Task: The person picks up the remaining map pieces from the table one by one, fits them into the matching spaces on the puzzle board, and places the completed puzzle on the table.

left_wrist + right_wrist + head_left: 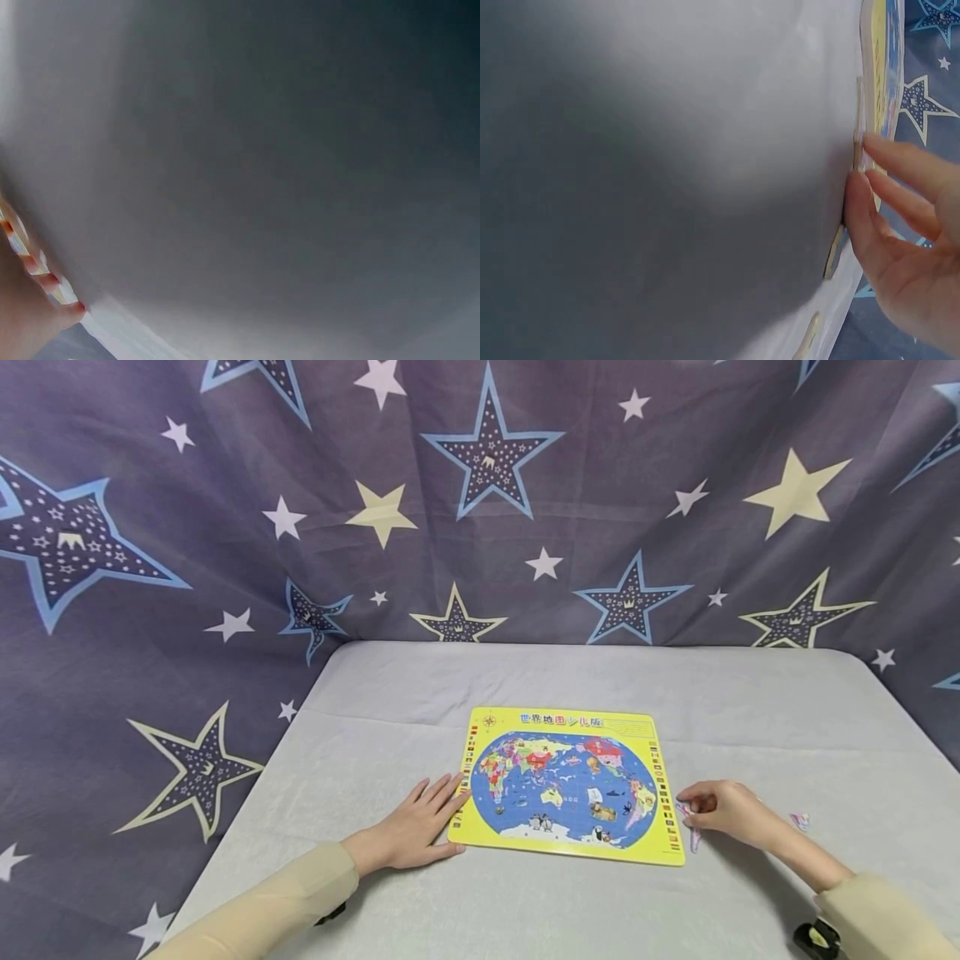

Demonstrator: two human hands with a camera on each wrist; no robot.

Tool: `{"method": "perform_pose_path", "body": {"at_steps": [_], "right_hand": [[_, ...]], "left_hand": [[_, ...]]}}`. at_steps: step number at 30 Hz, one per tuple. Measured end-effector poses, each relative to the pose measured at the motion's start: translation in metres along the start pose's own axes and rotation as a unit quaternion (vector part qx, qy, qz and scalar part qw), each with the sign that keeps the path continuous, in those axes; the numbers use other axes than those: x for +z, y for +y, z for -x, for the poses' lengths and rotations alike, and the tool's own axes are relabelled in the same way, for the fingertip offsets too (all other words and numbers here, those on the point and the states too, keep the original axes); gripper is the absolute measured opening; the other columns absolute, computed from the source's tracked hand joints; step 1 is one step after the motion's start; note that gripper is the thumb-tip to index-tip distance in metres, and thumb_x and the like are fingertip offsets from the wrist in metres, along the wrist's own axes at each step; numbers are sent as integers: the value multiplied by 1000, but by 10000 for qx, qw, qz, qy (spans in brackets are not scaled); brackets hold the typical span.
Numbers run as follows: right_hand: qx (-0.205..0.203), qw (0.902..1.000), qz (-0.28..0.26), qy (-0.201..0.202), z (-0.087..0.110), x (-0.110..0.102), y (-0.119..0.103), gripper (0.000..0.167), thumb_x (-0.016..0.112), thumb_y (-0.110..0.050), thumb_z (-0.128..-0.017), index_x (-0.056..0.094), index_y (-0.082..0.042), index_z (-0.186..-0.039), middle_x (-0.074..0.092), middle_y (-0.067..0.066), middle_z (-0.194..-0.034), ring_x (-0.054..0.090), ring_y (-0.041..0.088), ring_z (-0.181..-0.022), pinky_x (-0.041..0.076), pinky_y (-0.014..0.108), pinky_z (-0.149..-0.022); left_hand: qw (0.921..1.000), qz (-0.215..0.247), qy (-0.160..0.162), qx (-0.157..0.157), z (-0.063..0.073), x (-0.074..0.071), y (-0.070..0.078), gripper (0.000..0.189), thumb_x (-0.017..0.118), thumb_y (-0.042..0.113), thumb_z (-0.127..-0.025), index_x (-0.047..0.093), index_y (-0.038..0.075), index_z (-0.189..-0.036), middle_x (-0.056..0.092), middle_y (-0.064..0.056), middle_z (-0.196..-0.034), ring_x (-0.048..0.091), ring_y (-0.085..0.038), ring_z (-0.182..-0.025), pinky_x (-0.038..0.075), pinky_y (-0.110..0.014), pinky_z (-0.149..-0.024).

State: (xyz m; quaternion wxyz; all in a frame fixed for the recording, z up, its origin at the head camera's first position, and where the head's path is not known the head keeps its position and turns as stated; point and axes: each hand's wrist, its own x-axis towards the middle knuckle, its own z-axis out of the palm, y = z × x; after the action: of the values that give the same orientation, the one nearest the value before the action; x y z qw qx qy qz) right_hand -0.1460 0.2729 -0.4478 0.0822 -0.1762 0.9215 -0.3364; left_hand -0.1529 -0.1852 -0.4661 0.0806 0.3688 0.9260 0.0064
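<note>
A yellow-bordered world map puzzle board (555, 852) lies flat on the table. My left hand (412, 827) rests at its left edge, fingers straight and spread, the fingertips over the border. In the left wrist view, part of that hand (30, 319) shows at the lower left corner. Just beyond the board's right edge, my right hand (731, 814) pinches a small puzzle piece (859, 124) between thumb and bent fingers, low at the tabletop. Another piece (835, 253) lies beneath the thumb in the right wrist view. The fingers partly hide these pieces in the head view.
One loose puzzle piece (800, 821) lies farther right, behind the right wrist. A light grey cloth covers the table (420, 693). Dark curtains (525, 552) with star prints hang along the table's back and left side.
</note>
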Motion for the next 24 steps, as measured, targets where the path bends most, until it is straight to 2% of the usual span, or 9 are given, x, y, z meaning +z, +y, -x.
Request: {"method": "perform_pose_path", "body": {"at_steps": [7,17,24], "right_hand": [[32,10000,-7,47,-1,2,-5,25,69,-6,-73,63,8,-93,54,-3,-67,45,1,-57,39,20,-49],[417,9990,-130,40,-2,3,-9,22,67,-3,-72,62,6,-92,52,-1,-63,44,4,-53,37,20,-46],[472,9988,-112,80,-2,4,-9,21,66,-1,-71,62,6,-90,51,-1,-62,44,4,-53,36,20,-46]], "left_hand": [[10000,36,-41,-34,1,-2,1,76,29,62,-86,15,13,-143,6,-8,-149,6,-24,-135,11,-47,-105],[10000,-24,2,18,0,-1,1,76,27,62,-87,14,13,-143,6,-8,-149,6,-25,-135,12,-47,-105],[10000,-12,48,54,0,0,0,76,27,62,-87,15,12,-143,6,-9,-148,6,-25,-135,12,-48,-105]]}}
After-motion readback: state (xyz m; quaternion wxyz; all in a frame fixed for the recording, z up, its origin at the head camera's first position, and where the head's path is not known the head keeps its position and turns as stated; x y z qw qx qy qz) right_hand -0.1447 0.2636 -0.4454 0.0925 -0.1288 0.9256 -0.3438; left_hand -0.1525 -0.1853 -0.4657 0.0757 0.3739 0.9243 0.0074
